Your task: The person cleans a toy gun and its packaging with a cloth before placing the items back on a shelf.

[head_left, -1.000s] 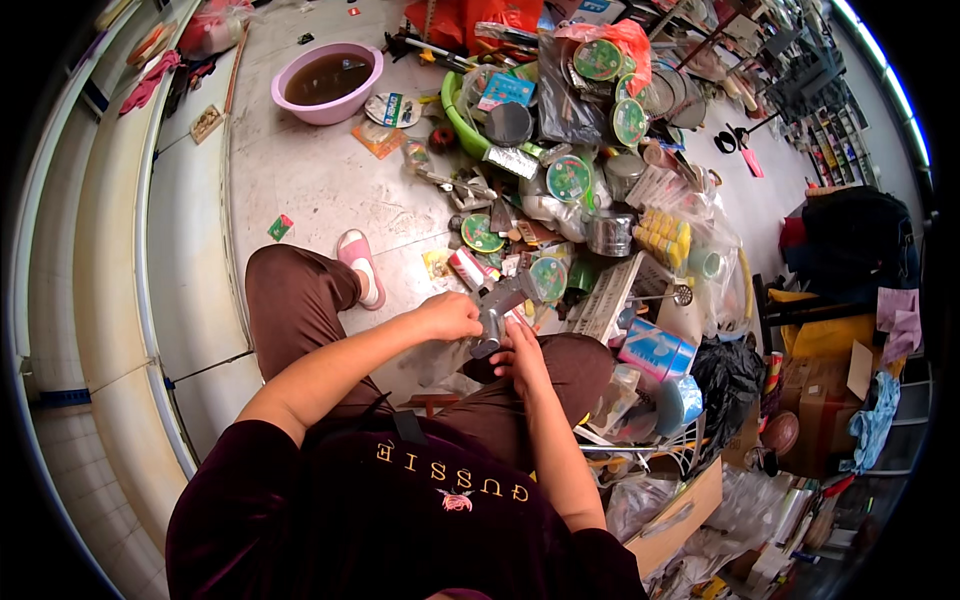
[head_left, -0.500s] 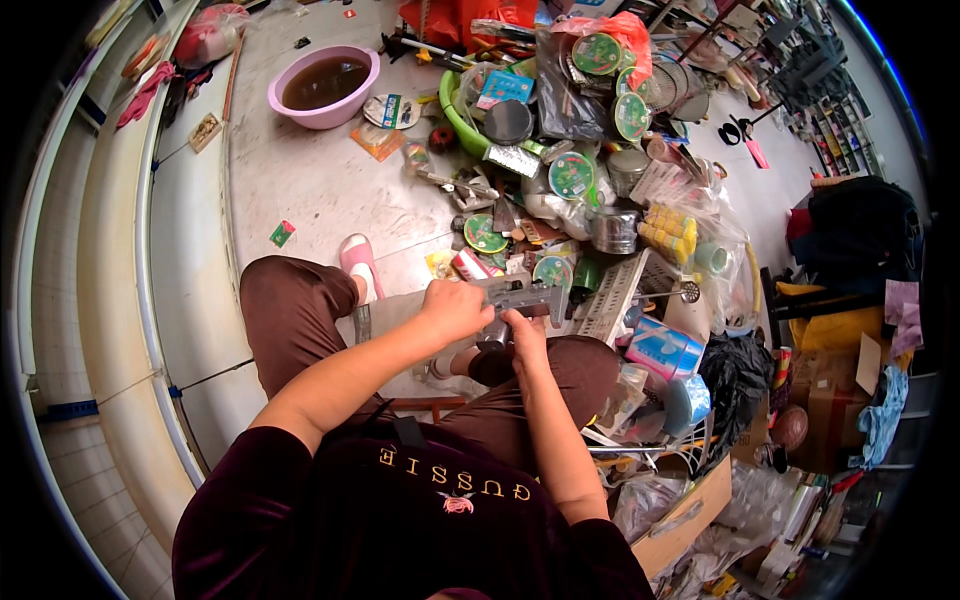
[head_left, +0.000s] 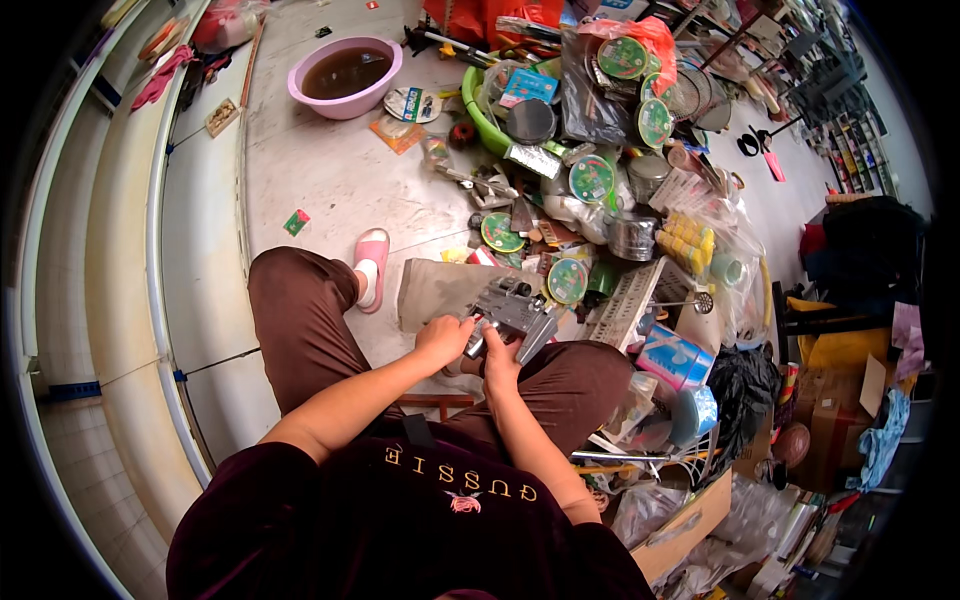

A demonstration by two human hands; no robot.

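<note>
A grey metal device point(head_left: 517, 306) with dark round knobs and slots hangs over my lap, tilted. Its exact kind is not clear to me. My left hand point(head_left: 444, 342) has its fingers closed at the device's lower left edge. Gripping its near side is my right hand point(head_left: 502, 366), thumb on top; the remaining fingers are hidden beneath. Under and beyond the device lies a flat grey-beige sheet point(head_left: 432, 285) on the floor. My foot in a pink slipper point(head_left: 371, 265) rests beside that sheet.
Beyond the sheet, a pile holds tubs with green round lids point(head_left: 592, 178), a green basin point(head_left: 474, 112) and a white slotted basket point(head_left: 628, 303). A lavender basin point(head_left: 395, 72) of brown water stands far left. A blue-white package point(head_left: 675, 354) lies right of my knee.
Both hands have shifted slightly left and toward me. The device has turned from edge-on, so its broad face now shows. My view has moved a little left.
</note>
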